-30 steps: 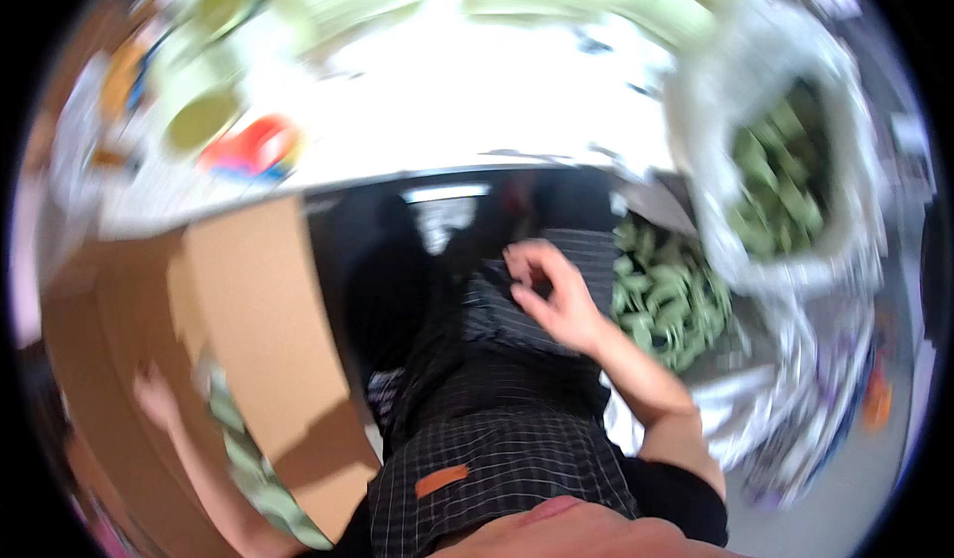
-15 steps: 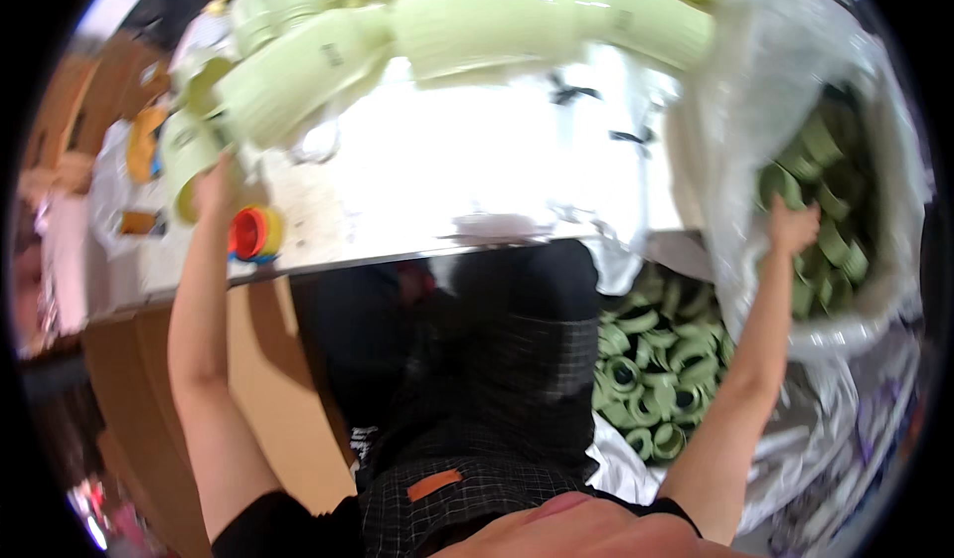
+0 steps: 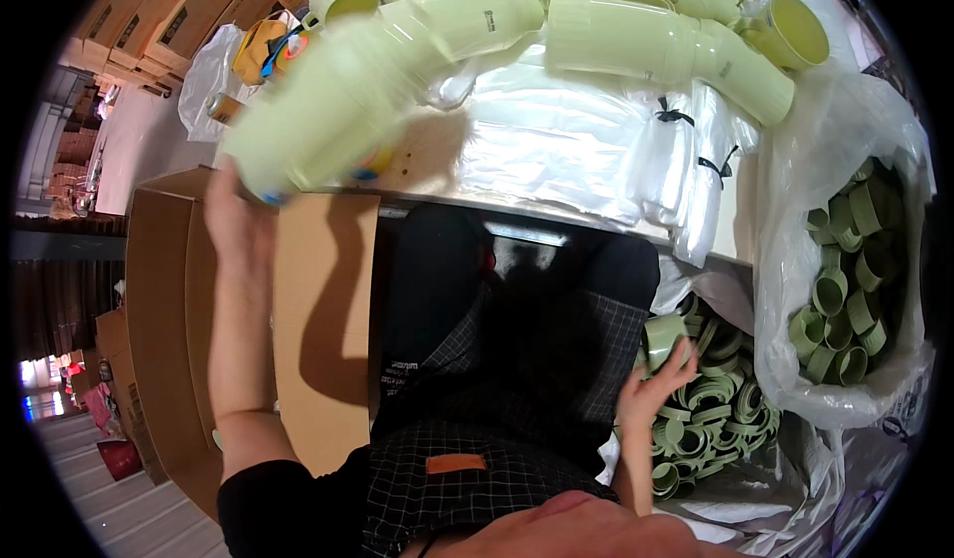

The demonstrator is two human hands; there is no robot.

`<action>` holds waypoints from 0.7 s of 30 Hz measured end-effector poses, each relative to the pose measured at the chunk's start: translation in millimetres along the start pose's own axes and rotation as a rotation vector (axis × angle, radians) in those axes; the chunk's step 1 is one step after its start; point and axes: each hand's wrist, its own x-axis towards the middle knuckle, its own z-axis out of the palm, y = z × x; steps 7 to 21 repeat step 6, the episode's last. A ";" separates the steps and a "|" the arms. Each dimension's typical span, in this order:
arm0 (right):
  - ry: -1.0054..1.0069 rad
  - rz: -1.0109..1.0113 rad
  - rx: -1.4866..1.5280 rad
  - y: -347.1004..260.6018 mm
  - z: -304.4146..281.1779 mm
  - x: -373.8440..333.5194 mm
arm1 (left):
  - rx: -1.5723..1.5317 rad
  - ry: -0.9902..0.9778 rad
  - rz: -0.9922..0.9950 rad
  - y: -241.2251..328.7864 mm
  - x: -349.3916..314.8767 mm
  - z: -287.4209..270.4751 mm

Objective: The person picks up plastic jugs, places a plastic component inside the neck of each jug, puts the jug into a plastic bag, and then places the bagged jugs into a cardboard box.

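My left hand (image 3: 237, 210) grips the lower end of a pale green thermos jug (image 3: 308, 121), smeared by motion, tilted above the near left table edge and the open cardboard box (image 3: 323, 300). My right hand (image 3: 651, 384) is low on the right with fingers spread, next to a light green cup-shaped piece (image 3: 664, 339); whether the fingertips touch it I cannot tell. Around it lies a bag heap of green ring-shaped and cup-shaped pieces (image 3: 711, 414).
More pale green jugs (image 3: 621, 41) lie along the far side of the table. White plastic bags (image 3: 556, 151) cover its middle, some tied with black strips. A tall clear bag (image 3: 785, 339) of green pieces stands at the right. Coloured rings (image 3: 373, 165) sit behind the held jug.
My left hand has brought the jug from the table's left side toward me, over the box. My right hand has left the tall bag and come down to the lower heap.
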 end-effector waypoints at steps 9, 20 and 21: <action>-0.022 0.179 0.339 35.0 7.8 -11.1 | -0.135 -0.157 -0.517 -96.7 -100.1 -19.6; -0.022 0.179 0.339 35.0 7.8 -11.1 | -0.135 -0.157 -0.517 -96.7 -100.1 -19.6; -0.022 0.179 0.339 35.0 7.8 -11.1 | -0.135 -0.157 -0.517 -96.7 -100.1 -19.6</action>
